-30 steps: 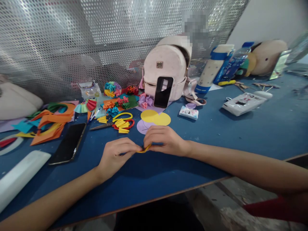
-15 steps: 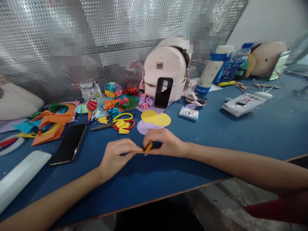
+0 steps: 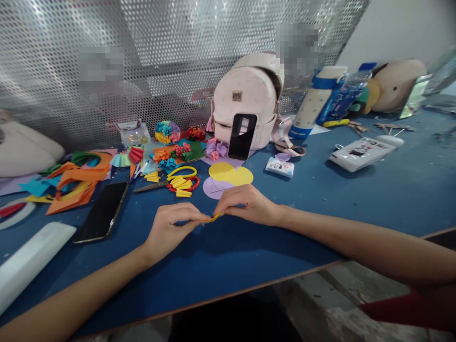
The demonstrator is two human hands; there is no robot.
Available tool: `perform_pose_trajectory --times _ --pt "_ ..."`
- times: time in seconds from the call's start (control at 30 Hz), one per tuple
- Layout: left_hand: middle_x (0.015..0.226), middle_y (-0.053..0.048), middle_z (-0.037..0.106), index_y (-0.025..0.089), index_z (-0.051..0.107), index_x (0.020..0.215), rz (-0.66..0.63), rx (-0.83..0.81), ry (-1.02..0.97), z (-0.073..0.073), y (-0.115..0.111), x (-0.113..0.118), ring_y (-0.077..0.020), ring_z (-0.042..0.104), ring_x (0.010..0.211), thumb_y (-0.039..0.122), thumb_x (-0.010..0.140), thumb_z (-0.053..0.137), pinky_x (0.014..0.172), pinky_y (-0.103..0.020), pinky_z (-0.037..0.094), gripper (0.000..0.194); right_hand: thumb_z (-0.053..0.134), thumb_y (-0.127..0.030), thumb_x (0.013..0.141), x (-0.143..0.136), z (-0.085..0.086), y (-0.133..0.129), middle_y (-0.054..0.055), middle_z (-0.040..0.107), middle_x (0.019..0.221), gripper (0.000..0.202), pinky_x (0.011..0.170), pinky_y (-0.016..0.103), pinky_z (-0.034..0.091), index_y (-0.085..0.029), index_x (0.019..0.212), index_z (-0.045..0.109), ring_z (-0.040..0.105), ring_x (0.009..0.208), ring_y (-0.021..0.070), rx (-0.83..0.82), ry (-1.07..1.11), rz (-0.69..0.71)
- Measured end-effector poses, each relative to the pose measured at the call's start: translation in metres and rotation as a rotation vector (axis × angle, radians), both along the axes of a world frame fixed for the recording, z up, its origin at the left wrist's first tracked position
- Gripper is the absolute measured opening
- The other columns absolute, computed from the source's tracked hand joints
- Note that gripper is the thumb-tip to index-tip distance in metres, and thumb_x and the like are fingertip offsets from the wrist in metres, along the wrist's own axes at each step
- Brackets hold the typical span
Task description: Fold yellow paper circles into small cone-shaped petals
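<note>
Between my hands, above the blue table [image 3: 249,256], is a narrow folded piece of yellow paper [image 3: 213,219]. My left hand [image 3: 174,228] pinches its left end between thumb and fingers. The right end is pinched in my right hand [image 3: 247,205]. Just beyond my right hand lie yellow paper circles [image 3: 223,172] and purple paper circles [image 3: 211,188], partly overlapping. Scissors [image 3: 151,187] with several small folded yellow pieces [image 3: 180,183] on and around their handles are beyond my left hand.
A black phone [image 3: 103,213] and a long white object [image 3: 33,261] lie at the left. Paper scraps [image 3: 76,183] are behind them. A white backpack [image 3: 245,95] has another phone [image 3: 242,137] leaning on it. Tissue packs [image 3: 280,167] and a tilted bottle [image 3: 315,102] are further right.
My right hand has turned and its fingers have come down onto the paper's end. The yellow paper, raised at its right end before, now looks flatter. Both hands are slightly higher in view.
</note>
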State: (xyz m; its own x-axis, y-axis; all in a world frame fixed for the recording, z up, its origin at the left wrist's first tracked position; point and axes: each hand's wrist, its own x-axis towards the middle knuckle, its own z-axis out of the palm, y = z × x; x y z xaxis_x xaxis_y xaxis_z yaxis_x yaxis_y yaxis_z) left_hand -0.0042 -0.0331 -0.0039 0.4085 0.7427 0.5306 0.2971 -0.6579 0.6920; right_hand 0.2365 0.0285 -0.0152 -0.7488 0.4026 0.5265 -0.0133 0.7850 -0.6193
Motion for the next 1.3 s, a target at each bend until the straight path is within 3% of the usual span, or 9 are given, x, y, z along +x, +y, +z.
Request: perform_pose_trajectory --times 0.2,0.3,0.4,0.6,0.73,0.93,1.03,1.17,1.3 --pt "0.087 -0.004 0.079 0.022 0.082 0.095 0.064 -0.095 -0.021 -0.001 0.003 -0.002 -0.0166 0.074 0.076 0.021 0.085 0.078 0.072 -0.023 0.058 0.011 0.059 -0.013 0.097 -0.003 -0.005 0.006 0.009 0.077 0.096 0.016 0.083 0.029 0.056 -0.015 0.101 0.074 0.071 0.09 0.0165 0.099 0.07 -0.026" --pt "0.096 -0.006 0.079 0.023 0.08 0.105 0.036 -0.164 -0.074 -0.001 0.004 -0.003 -0.0188 0.074 0.083 0.026 0.076 0.086 0.075 -0.025 0.06 0.03 0.057 -0.012 0.098 -0.004 -0.003 0.006 0.009 0.076 0.099 0.019 0.086 0.028 0.056 -0.017 0.099 0.075 0.071 0.094 0.0159 0.103 0.115 -0.03" --pt "0.096 -0.006 0.078 0.022 0.08 0.103 -0.009 -0.155 -0.096 -0.001 0.005 -0.004 -0.0181 0.073 0.082 0.026 0.079 0.084 0.075 -0.025 0.059 0.024 0.057 -0.014 0.098 -0.004 -0.001 0.005 0.008 0.075 0.099 0.019 0.085 0.027 0.056 -0.019 0.095 0.076 0.071 0.092 0.0152 0.084 0.132 -0.035" --pt "0.09 -0.005 0.076 0.022 0.08 0.093 -0.089 -0.042 0.0 0.0 0.006 -0.003 -0.0151 0.072 0.082 0.013 0.091 0.069 0.077 -0.024 0.056 0.014 0.059 -0.013 0.097 -0.006 -0.005 0.001 0.007 0.076 0.098 0.017 0.083 0.025 0.055 -0.017 0.099 0.076 0.07 0.09 0.0143 0.076 0.103 -0.018" --pt "0.086 -0.004 0.074 0.02 0.078 0.096 -0.124 0.082 0.136 -0.001 0.005 -0.002 -0.014 0.068 0.078 0.012 0.092 0.068 0.072 -0.024 0.053 0.014 0.063 -0.019 0.096 -0.002 -0.007 0.009 0.003 0.077 0.098 0.024 0.073 0.023 0.055 -0.02 0.12 0.068 0.071 0.081 0.0135 0.062 0.023 -0.199" --pt "0.086 -0.003 0.073 0.02 0.073 0.093 -0.125 0.415 0.503 -0.001 -0.005 -0.002 -0.0177 0.062 0.079 0.032 0.097 0.064 0.072 -0.03 0.045 0.015 0.062 -0.027 0.099 0.013 -0.006 0.038 0.008 0.073 0.113 0.014 0.093 0.034 0.05 -0.018 0.107 0.07 0.067 0.107 0.0223 0.425 -0.311 -0.369" --pt "0.089 -0.003 0.071 0.02 0.07 0.098 -0.069 0.347 0.512 -0.001 -0.007 -0.002 -0.0179 0.061 0.081 0.035 0.098 0.061 0.075 -0.031 0.044 0.018 0.06 -0.028 0.1 0.016 -0.005 0.044 0.008 0.071 0.109 0.014 0.087 0.032 0.049 -0.017 0.103 0.068 0.065 0.102 0.0214 0.501 -0.407 -0.395" --pt "0.104 -0.005 0.066 0.02 0.067 0.114 0.068 0.091 0.489 -0.002 -0.005 0.003 -0.0216 0.062 0.094 0.042 0.086 0.076 0.083 -0.033 0.047 0.036 0.055 -0.022 0.102 0.015 0.0 0.041 0.008 0.07 0.098 0.014 0.081 0.031 0.046 -0.016 0.097 0.067 0.063 0.093 0.0209 0.567 -0.497 -0.411" --pt "0.101 -0.003 0.066 0.021 0.068 0.098 0.06 -0.129 0.519 -0.001 -0.008 0.009 -0.0226 0.062 0.094 0.035 0.075 0.087 0.083 -0.034 0.045 0.033 0.055 -0.017 0.1 0.012 0.003 0.035 0.01 0.069 0.097 0.012 0.081 0.033 0.045 -0.014 0.095 0.065 0.062 0.093 0.0231 0.593 -0.535 -0.413"
